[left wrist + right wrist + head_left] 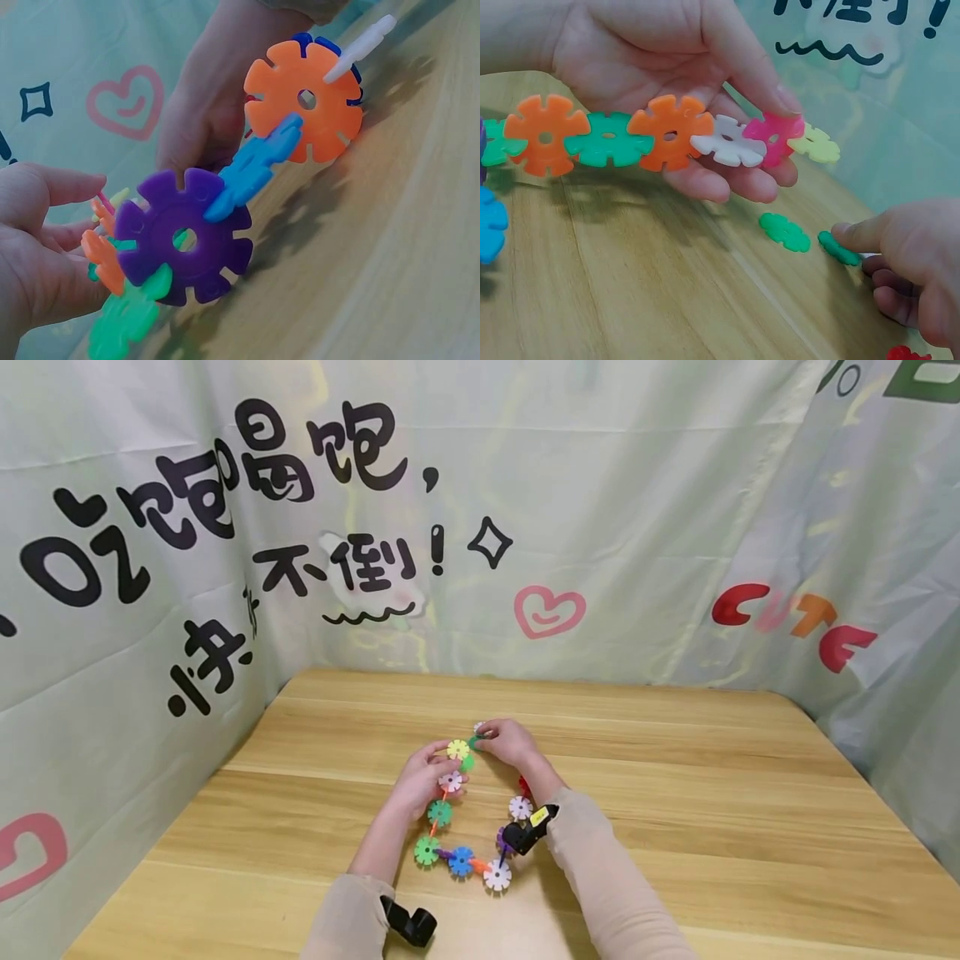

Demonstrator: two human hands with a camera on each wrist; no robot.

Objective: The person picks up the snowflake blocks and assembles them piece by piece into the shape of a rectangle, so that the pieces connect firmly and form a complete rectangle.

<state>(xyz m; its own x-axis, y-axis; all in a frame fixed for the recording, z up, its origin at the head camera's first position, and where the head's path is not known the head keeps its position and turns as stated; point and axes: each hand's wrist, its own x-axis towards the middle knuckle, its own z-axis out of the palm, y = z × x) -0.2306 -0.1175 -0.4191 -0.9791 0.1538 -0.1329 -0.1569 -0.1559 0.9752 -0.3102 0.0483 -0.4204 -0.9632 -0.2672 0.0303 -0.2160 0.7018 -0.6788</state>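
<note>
My left hand [418, 783] holds a chain of slotted plastic snowflake discs near its far end. In the right wrist view its thumb lies on a pink disc [784, 127], with the fingers behind. Beyond that sits a yellow end disc [815, 144]; a white disc [727, 150] and an orange disc [654, 135] follow the other way. My right hand [512, 743] pinches a green disc [840, 249] between thumb and fingers at the tabletop. Beside it lies a loose green disc [784, 232]. The left wrist view shows the chain's purple disc [142, 217] and blue disc [251, 169].
The chain bends back toward me past a white corner disc [498, 885] and up under my right forearm, which partly hides it. A white disc [479, 725] shows just past my right fingers. The wooden table [675, 760] meets a printed curtain [637, 527] behind and at both sides.
</note>
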